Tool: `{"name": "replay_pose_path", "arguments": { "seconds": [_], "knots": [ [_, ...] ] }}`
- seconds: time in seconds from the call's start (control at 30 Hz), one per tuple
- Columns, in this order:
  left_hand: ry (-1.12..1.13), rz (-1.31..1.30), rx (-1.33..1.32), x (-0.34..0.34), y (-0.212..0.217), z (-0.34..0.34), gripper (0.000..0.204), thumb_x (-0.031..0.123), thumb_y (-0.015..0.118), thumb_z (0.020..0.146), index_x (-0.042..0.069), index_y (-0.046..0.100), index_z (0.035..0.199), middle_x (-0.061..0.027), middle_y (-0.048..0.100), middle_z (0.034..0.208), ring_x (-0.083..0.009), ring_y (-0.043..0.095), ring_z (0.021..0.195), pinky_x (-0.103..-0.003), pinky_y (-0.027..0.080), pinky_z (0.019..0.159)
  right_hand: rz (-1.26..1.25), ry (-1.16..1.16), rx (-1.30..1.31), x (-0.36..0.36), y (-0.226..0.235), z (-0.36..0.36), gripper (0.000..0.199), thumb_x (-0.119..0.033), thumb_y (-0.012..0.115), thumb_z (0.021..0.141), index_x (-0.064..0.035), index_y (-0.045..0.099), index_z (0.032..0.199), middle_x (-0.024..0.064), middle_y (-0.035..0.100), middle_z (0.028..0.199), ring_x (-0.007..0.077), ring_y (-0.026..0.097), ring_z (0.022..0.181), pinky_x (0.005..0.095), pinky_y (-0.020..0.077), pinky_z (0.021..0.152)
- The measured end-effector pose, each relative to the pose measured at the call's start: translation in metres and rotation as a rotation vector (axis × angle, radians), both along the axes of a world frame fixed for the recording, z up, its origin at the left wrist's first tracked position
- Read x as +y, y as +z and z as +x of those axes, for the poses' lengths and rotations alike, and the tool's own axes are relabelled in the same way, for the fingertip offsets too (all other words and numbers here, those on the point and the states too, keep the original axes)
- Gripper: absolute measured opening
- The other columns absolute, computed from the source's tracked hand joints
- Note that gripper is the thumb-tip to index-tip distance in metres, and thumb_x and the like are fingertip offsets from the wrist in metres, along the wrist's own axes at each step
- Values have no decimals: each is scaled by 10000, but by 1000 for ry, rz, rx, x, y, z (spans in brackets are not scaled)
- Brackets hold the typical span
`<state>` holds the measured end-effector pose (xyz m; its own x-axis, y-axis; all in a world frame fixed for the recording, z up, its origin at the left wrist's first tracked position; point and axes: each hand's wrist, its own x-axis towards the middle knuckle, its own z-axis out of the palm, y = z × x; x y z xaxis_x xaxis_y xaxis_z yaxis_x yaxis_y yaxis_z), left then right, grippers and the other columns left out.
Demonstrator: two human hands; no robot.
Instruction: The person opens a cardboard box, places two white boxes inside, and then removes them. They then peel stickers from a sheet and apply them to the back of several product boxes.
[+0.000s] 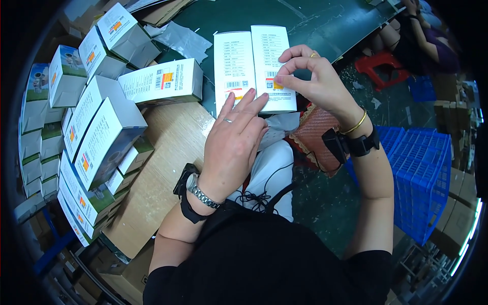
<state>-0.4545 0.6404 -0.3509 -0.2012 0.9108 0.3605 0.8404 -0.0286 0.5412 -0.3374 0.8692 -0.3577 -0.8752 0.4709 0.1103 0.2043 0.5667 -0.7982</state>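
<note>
You are pressing your left hand [235, 138], fingers flat and spread, on the lower edge of two white rectangular cardboard boxes [254, 66] lying side by side on the dark green table [315, 25]. Your right hand [310, 79] is pinching a small yellow sticker [277, 85] between thumb and forefinger, right against the right-hand box's label panel. To your left, a stack of white and green product cartons [96, 137] is leaning beside a brown cardboard sheet [162, 168]. A blue plastic crate [422, 173] is sitting to your right.
</note>
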Motion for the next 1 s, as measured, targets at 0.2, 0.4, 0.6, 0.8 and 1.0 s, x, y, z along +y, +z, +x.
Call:
{"name": "replay_pose_path", "arguments": {
  "seconds": [0.2, 0.4, 0.6, 0.8, 1.0],
  "knots": [
    [1, -9, -7, 0, -1, 0, 110, 25, 769, 901, 31, 683, 970, -134, 680, 1428, -358, 571, 1425, -562, 391, 1237, 20, -8, 12, -1, -4, -1, 184, -243, 877, 865, -71, 819, 898, 51, 654, 1244, 226, 577, 1246, 400, 386, 1149],
    [1, -10, -4, -1, -1, 0, 112, 24, 770, 902, 34, 685, 974, -131, 673, 1442, -356, 567, 1431, -560, 383, 1243, 66, -55, 42, -10, -7, -1, 179, -229, 867, 869, -66, 795, 888, 54, 649, 1251, 227, 579, 1242, 403, 386, 1147],
    [10, 0, -7, -1, -2, 1, 108, 23, 765, 907, 35, 681, 972, -123, 671, 1447, -355, 564, 1435, -561, 379, 1245, 114, -94, 71, -17, -17, 0, 286, -187, 856, 875, -80, 745, 1116, 72, 639, 1271, 227, 577, 1247, 398, 419, 1118],
    [16, 34, -19, -17, 7, -5, 112, 29, 783, 899, 30, 701, 975, -184, 614, 1507, -353, 567, 1437, -531, 421, 1214, -54, -249, 220, -34, -19, 1, 567, -171, 846, 914, -63, 607, 1417, 126, 618, 1319, 211, 595, 1238, 377, 506, 1047],
    [247, 60, -306, -59, -4, -22, 80, 72, 782, 916, 23, 719, 920, -312, 477, 1599, -389, 506, 1486, -467, 490, 1133, -275, -320, 124, -49, -29, 5, 593, -192, 769, 1005, 15, 542, 1513, 143, 626, 1399, 177, 615, 1229, 338, 527, 1023]
  ]
}}
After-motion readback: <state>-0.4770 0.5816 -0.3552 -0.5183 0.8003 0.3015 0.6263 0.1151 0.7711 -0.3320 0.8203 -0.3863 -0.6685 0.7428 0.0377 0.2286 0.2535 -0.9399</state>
